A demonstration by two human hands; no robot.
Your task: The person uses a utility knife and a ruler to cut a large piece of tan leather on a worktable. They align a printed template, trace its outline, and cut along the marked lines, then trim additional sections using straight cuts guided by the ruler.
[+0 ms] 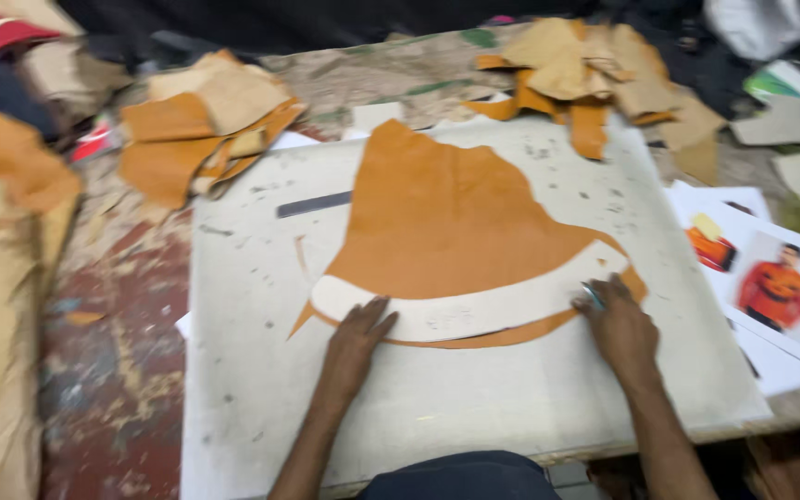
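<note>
An orange piece of leather [456,218] lies flat on a pale cutting board [261,389]. A long curved white pattern piece [474,306] rests across its lower edge. My left hand [358,338] presses flat on the left part of the pattern, fingers spread. My right hand [615,324] sits at the pattern's right end, closed around a small slim tool [592,294] whose tip touches the leather there. The picture is blurred, so the kind of tool is unclear.
Heaps of orange and tan leather scraps [206,120] and more tan scraps [585,74] lie at the back. A dark ruler [314,205] rests on the board. Printed photo sheets [761,278] lie at the right, and tan material [2,278] is piled at the left.
</note>
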